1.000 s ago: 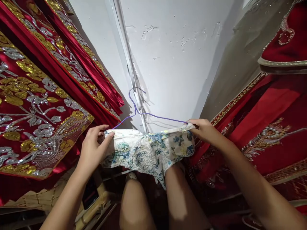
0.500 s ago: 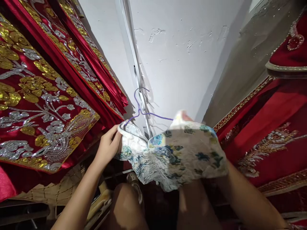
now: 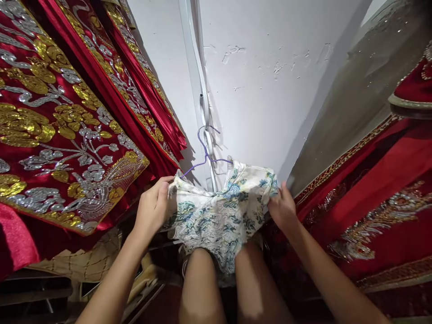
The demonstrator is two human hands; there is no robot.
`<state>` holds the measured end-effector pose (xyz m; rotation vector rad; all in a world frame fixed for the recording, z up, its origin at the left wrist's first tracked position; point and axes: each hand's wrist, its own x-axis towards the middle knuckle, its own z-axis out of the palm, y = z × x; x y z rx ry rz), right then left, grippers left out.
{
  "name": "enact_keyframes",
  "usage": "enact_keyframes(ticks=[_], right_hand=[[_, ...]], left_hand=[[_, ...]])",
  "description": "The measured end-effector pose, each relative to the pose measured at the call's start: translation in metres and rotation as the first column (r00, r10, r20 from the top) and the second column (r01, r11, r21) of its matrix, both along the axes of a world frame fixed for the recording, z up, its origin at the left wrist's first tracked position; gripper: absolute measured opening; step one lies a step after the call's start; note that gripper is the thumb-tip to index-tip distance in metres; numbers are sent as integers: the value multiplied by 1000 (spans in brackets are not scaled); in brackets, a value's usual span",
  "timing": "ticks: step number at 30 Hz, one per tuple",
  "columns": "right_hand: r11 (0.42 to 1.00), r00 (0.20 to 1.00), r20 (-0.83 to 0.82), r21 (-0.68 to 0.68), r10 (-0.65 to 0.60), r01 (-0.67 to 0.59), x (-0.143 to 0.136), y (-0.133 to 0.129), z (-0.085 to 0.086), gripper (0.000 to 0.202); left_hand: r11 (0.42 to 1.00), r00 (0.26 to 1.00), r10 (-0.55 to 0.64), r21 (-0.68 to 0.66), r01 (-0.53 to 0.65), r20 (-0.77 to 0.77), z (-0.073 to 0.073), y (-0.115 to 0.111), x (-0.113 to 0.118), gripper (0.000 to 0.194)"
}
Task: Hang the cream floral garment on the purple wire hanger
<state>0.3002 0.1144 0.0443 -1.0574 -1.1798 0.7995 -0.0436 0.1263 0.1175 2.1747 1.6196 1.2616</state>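
Observation:
A white garment with a blue, green and yellow floral print hangs on a purple hanger, whose hook stands above the neckline near a pale vertical rail. My left hand pinches the garment's left shoulder edge. At the other side, my right hand grips the right sleeve edge, fingers closed on the cloth. Both arms of the hanger run into the neck opening, and their ends are hidden by the fabric. The lower part of the garment hangs over my knees.
Red cloths with gold and silver sequins hang at the left. More red embroidered cloth hangs at the right. A white wall with peeling paint stands ahead, behind the metal rail.
The garment's right side has come down from its raised, spread position onto the hanger. My right hand, hidden behind the cloth before, now shows at the sleeve. The view has shifted slightly.

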Motion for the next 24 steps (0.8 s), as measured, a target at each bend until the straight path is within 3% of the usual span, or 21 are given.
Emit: enact_keyframes(ticks=[3,7,9,10,12,13,14,15,16,17,19,20,22,24], right_hand=[[990,973,-181,-20,-144,143,13,13,25,48],[982,980,-136,103,-145,160,8,6,69,48],[991,995,-88,127,-40,51,-5,-14,86,45],[986,993,-12,117,120,-118,-13,-28,93,44],[937,944,60,116,326,-331,-31,-56,102,40],[782,775,211,70,595,-619,-39,-68,106,40],[604,575,318,7,754,-797,-45,-77,108,41],[471,410,393,-68,823,-880,-50,-83,108,44],[398,299,449,-142,842,-906,-53,-86,106,49],[430,296,492,-183,818,-884,-55,-86,101,53],[652,445,590,-191,674,-733,-58,-77,85,64],[756,510,648,-161,566,-635,-59,-71,75,73],[883,558,757,-54,341,-466,-61,-58,52,93],[916,527,832,63,172,-397,-65,-48,31,107]], left_hand=[[999,996,33,30,-30,-85,8,-1,12,45],[993,995,96,75,-94,-26,21,10,27,36],[990,993,105,90,-110,59,22,17,29,42],[989,986,111,85,-121,122,21,20,29,46],[988,943,123,55,-147,311,16,24,28,54],[989,897,111,43,-143,428,13,24,27,58],[991,840,87,40,-128,536,10,23,27,61],[994,789,53,47,-103,613,7,21,28,65],[996,745,6,66,-67,667,4,19,29,68],[996,703,-51,84,-13,709,2,16,31,72],[982,584,-164,78,170,795,-1,9,38,73],[950,481,-211,63,305,851,-1,6,44,71],[816,251,-228,44,577,941,0,-3,60,64],[670,118,-179,33,742,977,4,-14,79,59]])
